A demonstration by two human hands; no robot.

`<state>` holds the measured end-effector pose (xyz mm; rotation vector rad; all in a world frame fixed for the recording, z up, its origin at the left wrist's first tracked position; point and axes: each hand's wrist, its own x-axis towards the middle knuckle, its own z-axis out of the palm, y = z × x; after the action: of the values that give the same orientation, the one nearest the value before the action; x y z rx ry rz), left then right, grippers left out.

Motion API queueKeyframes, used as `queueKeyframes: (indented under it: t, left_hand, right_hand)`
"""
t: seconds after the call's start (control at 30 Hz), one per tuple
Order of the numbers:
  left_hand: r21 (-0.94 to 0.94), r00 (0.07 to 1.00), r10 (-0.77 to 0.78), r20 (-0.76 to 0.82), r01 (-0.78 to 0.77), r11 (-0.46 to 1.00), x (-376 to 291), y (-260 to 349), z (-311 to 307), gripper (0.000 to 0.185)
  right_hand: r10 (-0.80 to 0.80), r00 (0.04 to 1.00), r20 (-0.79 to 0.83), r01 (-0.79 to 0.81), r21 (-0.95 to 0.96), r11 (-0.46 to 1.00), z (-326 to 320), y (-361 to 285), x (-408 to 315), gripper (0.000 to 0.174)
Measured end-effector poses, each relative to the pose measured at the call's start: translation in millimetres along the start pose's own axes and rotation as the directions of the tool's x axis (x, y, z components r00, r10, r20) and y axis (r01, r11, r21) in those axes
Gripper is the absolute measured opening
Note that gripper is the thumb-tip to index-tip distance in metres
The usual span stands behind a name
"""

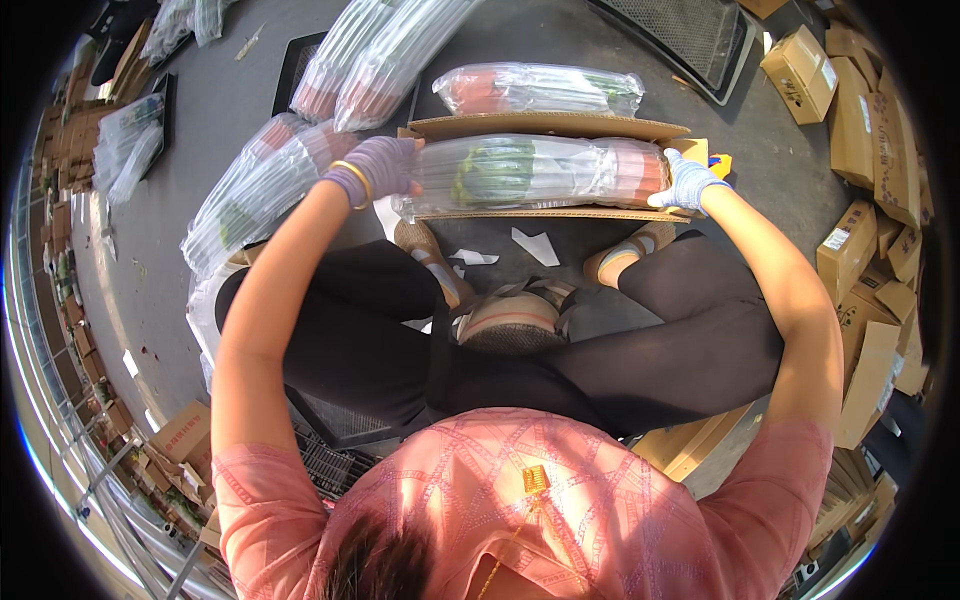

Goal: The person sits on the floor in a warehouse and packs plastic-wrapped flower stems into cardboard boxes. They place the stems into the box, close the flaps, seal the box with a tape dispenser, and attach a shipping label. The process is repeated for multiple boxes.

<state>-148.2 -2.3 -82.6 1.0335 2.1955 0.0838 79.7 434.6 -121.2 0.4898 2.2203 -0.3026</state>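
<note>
An open cardboard box (555, 215) lies on the floor before me, its long side flaps raised. In it sits a potted plant in a clear inflated air-column sleeve (540, 174), green leaves to the left and a reddish-brown pot to the right. My left hand (380, 169), in a pale purple knit glove, holds the leafy end of the sleeve, which reaches past the box's left edge. My right hand (684, 182), gloved in pale blue, grips the pot end at the box's right end. Another wrapped plant (536, 90) lies just beyond the box.
More sleeved plants (259, 187) lie at the left and upper left. Black mesh trays (675, 37) stand on the floor beyond. Closed cardboard boxes (855, 120) are stacked along the right. A yellow object (721, 166) is by the box's right end. Paper scraps (535, 246) lie between my feet.
</note>
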Motion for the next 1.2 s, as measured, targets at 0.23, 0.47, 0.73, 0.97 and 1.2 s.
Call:
queueKeyframes:
  t: [0.23,0.47,0.73,0.97,1.2]
  left_hand:
    - [0.576,0.998,0.016,0.056,-0.045,0.816,37.0,7.5,24.3,0.029]
    - [0.732,0.980,0.080,0.184,-0.191,0.654,82.5,9.5,56.4,0.014]
    - [0.598,1.000,0.008,0.021,-0.019,0.801,153.3,-12.2,136.5,0.023]
    - [0.432,1.000,0.026,0.014,-0.029,0.901,100.2,19.4,82.6,0.019]
    - [-0.509,0.978,-0.198,0.064,0.203,0.837,-1.3,14.5,53.5,0.083]
  right_hand:
    - [-0.099,0.995,0.027,0.100,-0.040,0.994,6.3,-6.3,-1.0,0.113]
    - [-0.134,0.986,0.098,0.153,-0.216,0.964,-15.7,-16.4,-8.7,0.073]
    - [0.006,0.988,-0.155,0.010,0.103,0.995,-31.7,22.6,-25.4,0.048]
    - [-0.092,0.986,-0.141,0.103,0.074,0.992,29.1,8.9,20.5,0.062]
    - [-0.250,0.923,0.292,0.158,0.307,0.939,-12.1,-15.7,4.1,0.113]
